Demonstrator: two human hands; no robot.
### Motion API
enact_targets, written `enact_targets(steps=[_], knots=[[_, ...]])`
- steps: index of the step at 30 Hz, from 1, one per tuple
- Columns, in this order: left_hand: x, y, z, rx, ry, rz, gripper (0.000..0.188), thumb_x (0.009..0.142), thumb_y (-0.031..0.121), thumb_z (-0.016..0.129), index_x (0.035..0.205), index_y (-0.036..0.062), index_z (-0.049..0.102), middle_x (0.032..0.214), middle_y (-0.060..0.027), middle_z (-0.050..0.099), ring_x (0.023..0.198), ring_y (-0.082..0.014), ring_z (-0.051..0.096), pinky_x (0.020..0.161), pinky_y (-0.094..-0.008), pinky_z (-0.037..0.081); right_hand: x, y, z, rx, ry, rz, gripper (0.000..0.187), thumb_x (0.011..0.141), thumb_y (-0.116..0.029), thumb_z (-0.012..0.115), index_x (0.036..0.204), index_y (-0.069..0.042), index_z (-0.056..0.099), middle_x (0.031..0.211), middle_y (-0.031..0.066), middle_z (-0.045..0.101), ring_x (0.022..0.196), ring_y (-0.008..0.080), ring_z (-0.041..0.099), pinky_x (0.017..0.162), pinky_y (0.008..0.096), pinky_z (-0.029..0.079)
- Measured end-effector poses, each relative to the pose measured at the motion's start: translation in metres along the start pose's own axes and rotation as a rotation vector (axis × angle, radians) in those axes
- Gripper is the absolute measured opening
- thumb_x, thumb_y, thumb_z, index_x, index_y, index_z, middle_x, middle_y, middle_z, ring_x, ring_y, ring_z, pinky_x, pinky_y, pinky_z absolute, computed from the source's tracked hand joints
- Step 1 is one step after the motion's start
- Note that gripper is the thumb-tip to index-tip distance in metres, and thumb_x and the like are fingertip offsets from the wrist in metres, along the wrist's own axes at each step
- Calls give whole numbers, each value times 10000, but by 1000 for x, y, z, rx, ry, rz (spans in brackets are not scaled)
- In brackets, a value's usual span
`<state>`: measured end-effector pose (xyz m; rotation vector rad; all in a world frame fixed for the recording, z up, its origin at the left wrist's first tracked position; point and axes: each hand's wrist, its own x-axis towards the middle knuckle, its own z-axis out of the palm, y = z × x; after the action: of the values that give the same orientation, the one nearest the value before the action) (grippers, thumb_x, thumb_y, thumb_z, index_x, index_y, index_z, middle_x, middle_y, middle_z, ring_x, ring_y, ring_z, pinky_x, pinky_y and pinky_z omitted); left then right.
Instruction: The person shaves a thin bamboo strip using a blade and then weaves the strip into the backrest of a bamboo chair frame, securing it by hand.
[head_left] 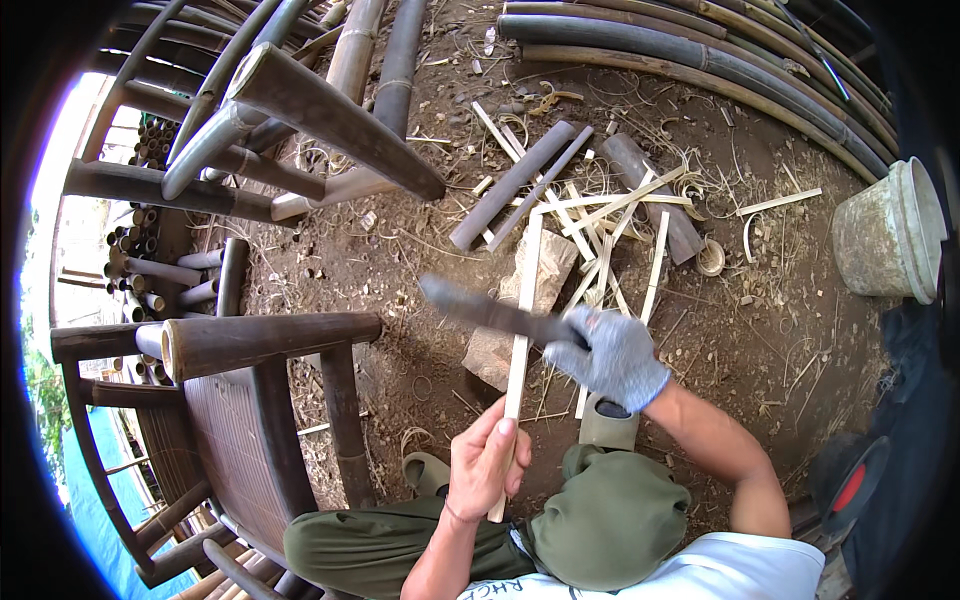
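My bare left hand (484, 460) grips the lower part of a pale bamboo strip (518, 375), which points away from me over a wooden block (548, 268). In my right hand (607, 358), covered by a grey glove, is a machete (490, 312) with a dark, broad blade. The blade reaches leftward across the strip, its tip slightly blurred. I cannot tell whether the edge touches the strip. Past the block lies a loose heap of pale bamboo strips (612, 215), with dark split bamboo pieces (512, 187) beside it.
A bamboo chair (270, 350) stands close on my left, with another bamboo frame (335, 122) beyond it. Long bamboo poles (690, 70) lie at the far right. A dirty white bucket (880, 235) sits at the right. Shavings litter the dirt floor (400, 270).
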<state>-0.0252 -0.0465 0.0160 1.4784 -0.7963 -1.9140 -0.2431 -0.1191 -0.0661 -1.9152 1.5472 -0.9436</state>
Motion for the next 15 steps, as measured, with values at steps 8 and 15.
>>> enact_targets(steps=[8,15], knots=[[-61,8,-21,-230,21,24,547,1048,134,503,1563,130,319,877,-269,692,406,-197,560,420,-274,511,30,107,-24,134,32,540,468,1013,-475,546,908,-36,673,702,160,646,659,295,656,625,422,512],[-34,73,-71,-850,-213,481,628,986,318,508,1455,-56,323,1306,-227,496,1103,-279,565,838,-367,525,-31,73,17,1051,-468,977,354,893,-105,684,1192,27,547,892,117,672,693,171,682,588,346,617]])
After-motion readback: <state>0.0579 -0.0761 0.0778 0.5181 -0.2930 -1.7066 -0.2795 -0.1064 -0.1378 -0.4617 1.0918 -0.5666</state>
